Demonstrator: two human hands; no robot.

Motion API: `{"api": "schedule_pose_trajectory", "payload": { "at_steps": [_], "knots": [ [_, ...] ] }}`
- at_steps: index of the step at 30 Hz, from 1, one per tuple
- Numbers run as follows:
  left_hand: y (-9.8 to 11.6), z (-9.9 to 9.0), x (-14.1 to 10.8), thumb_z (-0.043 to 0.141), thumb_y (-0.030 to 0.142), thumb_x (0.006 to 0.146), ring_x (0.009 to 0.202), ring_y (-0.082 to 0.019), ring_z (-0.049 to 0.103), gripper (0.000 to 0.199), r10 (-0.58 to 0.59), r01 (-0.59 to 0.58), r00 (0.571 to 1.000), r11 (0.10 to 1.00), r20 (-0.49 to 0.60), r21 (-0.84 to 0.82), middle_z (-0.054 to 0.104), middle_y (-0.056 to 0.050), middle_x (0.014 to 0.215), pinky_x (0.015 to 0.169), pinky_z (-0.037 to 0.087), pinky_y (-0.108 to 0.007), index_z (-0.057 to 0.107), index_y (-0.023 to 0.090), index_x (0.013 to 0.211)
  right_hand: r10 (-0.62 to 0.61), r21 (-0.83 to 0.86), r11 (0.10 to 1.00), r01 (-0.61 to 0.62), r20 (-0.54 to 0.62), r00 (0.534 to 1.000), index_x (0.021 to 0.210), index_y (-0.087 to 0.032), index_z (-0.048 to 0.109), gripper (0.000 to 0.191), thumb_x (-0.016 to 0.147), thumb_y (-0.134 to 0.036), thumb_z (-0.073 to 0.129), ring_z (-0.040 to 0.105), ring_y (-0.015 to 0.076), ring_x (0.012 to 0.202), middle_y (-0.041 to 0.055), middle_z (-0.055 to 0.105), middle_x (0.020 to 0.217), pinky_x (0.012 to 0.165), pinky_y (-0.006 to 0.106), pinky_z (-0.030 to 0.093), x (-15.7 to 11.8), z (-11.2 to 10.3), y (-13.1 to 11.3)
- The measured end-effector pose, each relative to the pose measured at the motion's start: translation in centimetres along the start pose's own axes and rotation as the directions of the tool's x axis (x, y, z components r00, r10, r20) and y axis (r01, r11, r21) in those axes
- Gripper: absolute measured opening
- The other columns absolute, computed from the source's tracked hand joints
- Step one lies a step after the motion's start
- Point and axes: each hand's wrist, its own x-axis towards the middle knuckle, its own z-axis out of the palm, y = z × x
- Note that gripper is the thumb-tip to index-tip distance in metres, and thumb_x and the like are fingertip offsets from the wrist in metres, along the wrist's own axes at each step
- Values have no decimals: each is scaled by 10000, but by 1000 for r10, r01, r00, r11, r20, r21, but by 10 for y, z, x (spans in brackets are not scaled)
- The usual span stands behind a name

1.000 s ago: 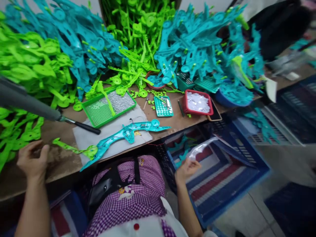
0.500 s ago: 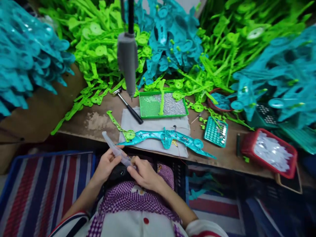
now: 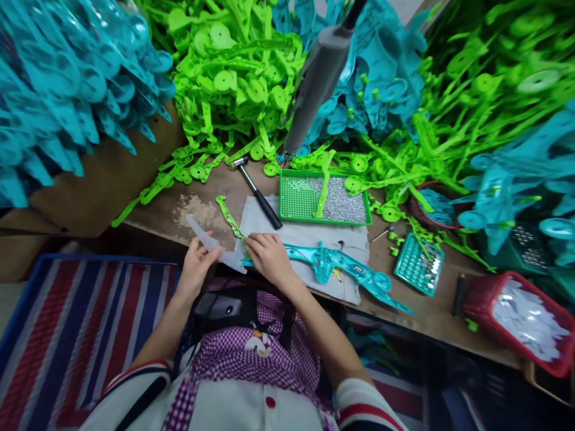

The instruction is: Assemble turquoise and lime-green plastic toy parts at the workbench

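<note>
My left hand (image 3: 194, 269) pinches a translucent white plastic piece (image 3: 230, 258) with a long pointed end, held out in front of the table edge. My right hand (image 3: 269, 257) has its fingers curled over the left end of a teal bow-shaped plastic part (image 3: 302, 252). There a bright green plastic arm (image 3: 228, 216) meets the teal part, and the fingertips close on that joint, hiding its round end. The teal part lies on a white cloth (image 3: 291, 232), with a thin dark red cord on its right half.
Behind the cloth are a hammer (image 3: 260, 197) and a green tray (image 3: 279, 200) of small metal pins. A grey power screwdriver (image 3: 317, 90) hangs above. Rightward stand a teal tray (image 3: 420, 263) and red bin (image 3: 476, 299) of white pieces. Green parts (image 3: 233, 78) and teal parts (image 3: 81, 84) are heaped behind.
My right hand has let go of the translucent piece and moved up onto the teal part's left end. The left hand keeps the piece. The view has shifted, and the screwdriver now hangs tilted.
</note>
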Motion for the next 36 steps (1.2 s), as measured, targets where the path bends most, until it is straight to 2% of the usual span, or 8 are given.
{"api": "schedule_pose_trajectory", "payload": {
  "at_steps": [6, 12, 19, 25, 28, 31, 36],
  "knots": [
    [-6, 1, 6, 860, 465, 616, 817, -198, 718, 712, -31, 32, 999, 999, 14, -12, 708, -33, 841, 675, 562, -259, 526, 188, 1181, -60, -24, 998, 59, -25, 998, 1152, -164, 663, 332, 1014, -287, 386, 614, 212, 957, 124, 700, 1122, 819, 366, 466, -6, -4, 5],
    [-5, 7, 12, 859, 477, 611, 792, -193, 716, 694, 3, -3, 1000, 1000, 10, -11, 706, -30, 824, 629, 555, -240, 536, 196, 1158, -33, -27, 999, 29, -150, 988, 1125, -176, 663, 268, 993, -239, 439, 631, 207, 976, 120, 708, 1103, 899, 393, 469, -31, -12, 9],
    [-8, 10, 16, 848, 484, 618, 772, -178, 705, 673, 9, -9, 1000, 1000, 12, 7, 704, -34, 832, 585, 531, -210, 541, 192, 1141, 44, 0, 999, -44, -78, 996, 1150, -193, 662, 285, 996, -281, 438, 630, 212, 985, 116, 709, 1116, 916, 403, 452, -41, -11, 11],
    [0, 18, 14, 840, 467, 642, 674, -139, 666, 647, 48, -52, 992, 998, 114, 33, 722, -52, 885, 516, 503, -188, 533, 195, 1142, 46, -42, 998, -50, -99, 994, 1101, -172, 666, 299, 1007, -295, 410, 615, 217, 980, 120, 704, 1092, 844, 376, 450, -35, -7, 11],
    [4, 24, 17, 833, 448, 654, 705, -147, 672, 615, 47, -53, 987, 998, 151, 36, 722, -63, 923, 524, 512, -189, 542, 199, 1135, 63, -34, 997, -66, -85, 994, 1098, -184, 664, 301, 1011, -286, 394, 609, 216, 987, 115, 699, 1087, 844, 376, 444, -34, -7, 10],
    [4, 23, 26, 846, 422, 633, 762, -160, 680, 610, 62, -67, 991, 997, 120, 41, 706, -63, 946, 535, 520, -186, 550, 203, 1119, 73, -33, 997, -76, -83, 994, 1090, -185, 662, 298, 1012, -276, 389, 607, 214, 988, 112, 695, 1082, 851, 375, 444, -35, -9, 9],
    [0, 11, 41, 852, 392, 618, 686, -133, 644, 608, 67, -69, 997, 997, 43, 45, 666, -34, 905, 508, 523, -193, 564, 197, 1117, 106, 50, 994, -101, -97, 990, 1145, -189, 643, 301, 1006, -303, 401, 617, 224, 993, 118, 688, 1089, 852, 383, 468, -29, -14, 4]
  ]
}}
